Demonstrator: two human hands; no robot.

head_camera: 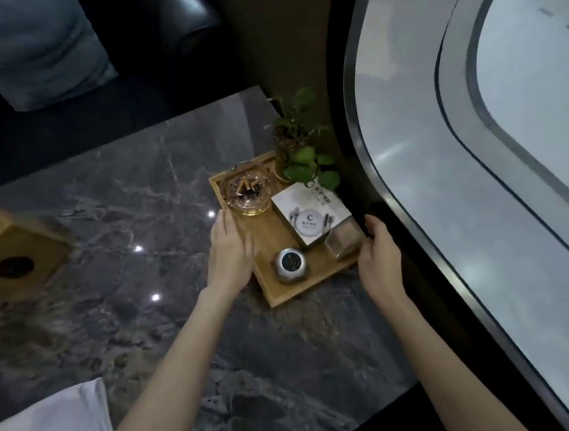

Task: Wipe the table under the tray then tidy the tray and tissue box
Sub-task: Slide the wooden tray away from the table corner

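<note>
Head: 2 hands [299,254], 1 tray [275,246]

Both arms are bare and reach forward from the near edge, converging slightly toward the far middle. The left hand [229,249] lies palm down, fingers straight and together, pointing far, the wrist nearly level with the forearm. The right hand [378,256] sits to the right of it, well apart, turned more on edge, its fingers curled inward at the tips and thumb tucked on the left side.
</note>
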